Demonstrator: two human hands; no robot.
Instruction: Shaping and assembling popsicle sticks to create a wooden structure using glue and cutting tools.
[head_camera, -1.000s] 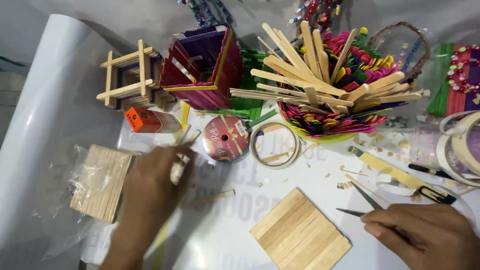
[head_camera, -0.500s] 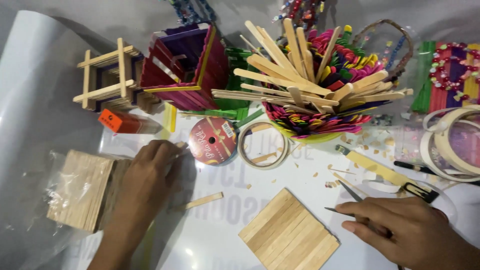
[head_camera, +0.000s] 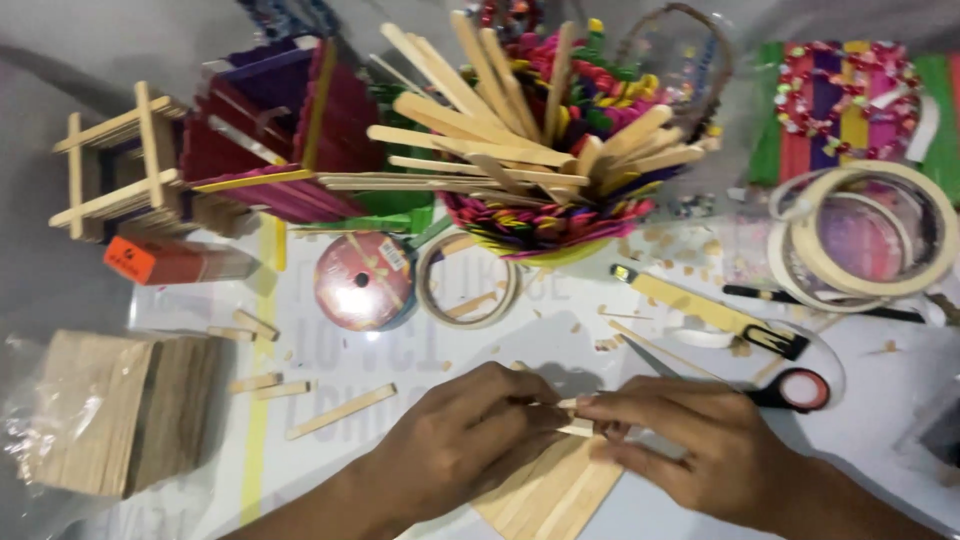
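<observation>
My left hand (head_camera: 462, 440) and my right hand (head_camera: 690, 445) meet at the lower middle of the head view, both pinching a short wooden craft stick (head_camera: 572, 418) between their fingertips. Under the hands lies a flat panel of glued sticks (head_camera: 555, 495), partly hidden by them. Scissors with red and black handles (head_camera: 790, 388) lie just right of my right hand. A loose wooden stick (head_camera: 340, 411) rests on the white sheet left of my left hand.
A stack of plain sticks in clear wrap (head_camera: 110, 410) sits at lower left. Behind are a stick frame (head_camera: 115, 165), a purple-red stick box (head_camera: 270, 130), a basket of coloured and plain sticks (head_camera: 540, 130), a pink ribbon spool (head_camera: 362, 282), tape rolls (head_camera: 870, 240), a yellow cutter (head_camera: 705, 310).
My left hand has moved right from the stick stack to the panel. My right hand left the scissors. Both now pinch a small stick together.
</observation>
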